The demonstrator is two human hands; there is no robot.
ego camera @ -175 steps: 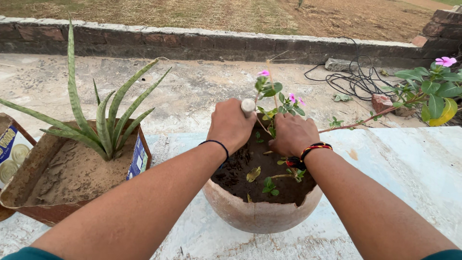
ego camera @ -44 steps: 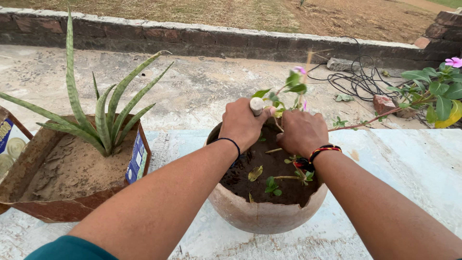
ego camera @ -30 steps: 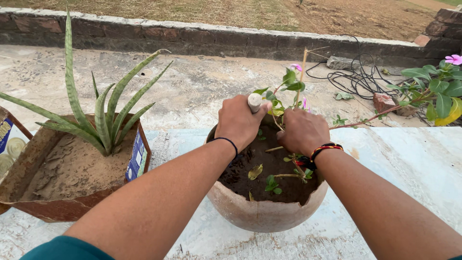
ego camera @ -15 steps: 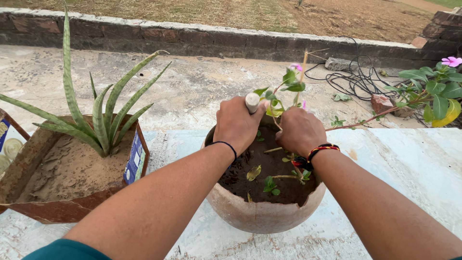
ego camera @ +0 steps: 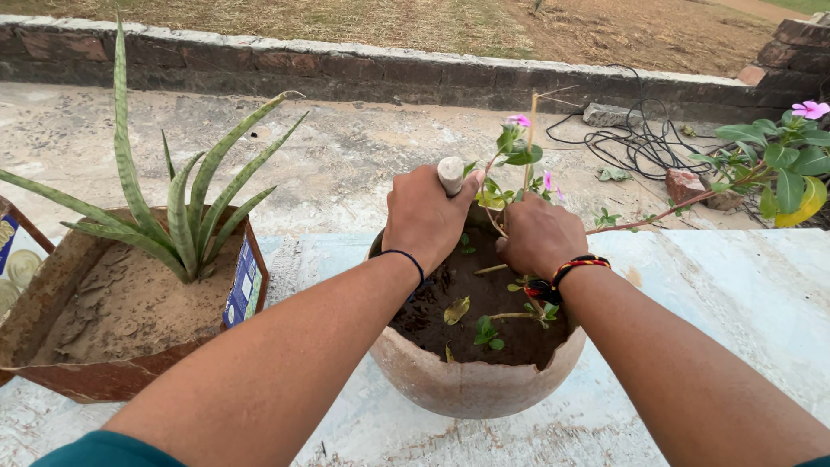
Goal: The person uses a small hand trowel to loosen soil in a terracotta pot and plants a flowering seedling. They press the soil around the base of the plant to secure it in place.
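head view: the likeliest trouble here is damage to the small flowering plant (ego camera: 517, 156) in the clay pot (ego camera: 471, 380). the left hand (ego camera: 430, 216) is clenched around a pale wooden tool handle (ego camera: 450, 173) that points down into the dark soil (ego camera: 484, 303), just beside the thin stems; a hard push or a slip, as i judge it, could cut roots or snap a stem. the right hand (ego camera: 540, 235) is closed around the base of the stems, and too tight a squeeze or a pull while the soil is being worked could bruise them or lift the plant loose. the working end of the tool is hidden by the hand and the soil, so i cannot tell how close it sits to the roots. the pot has a broken, uneven rim and stands near the front edge of the pale worktop (ego camera: 743, 285); heavy downward pressure on one side might tip it or chip it further.

the left wrist carries a thin black band, the right wrist a red and black band (ego camera: 571, 270). small seedlings (ego camera: 487, 329) and a yellowish leaf (ego camera: 456, 310) lie on the soil toward the near rim, close enough to be buried or crushed. toward the left edge of the worktop, a rusty box (ego camera: 130, 372) of dry earth holds a spiky striped plant (ego camera: 173, 216), well apart from both hands.
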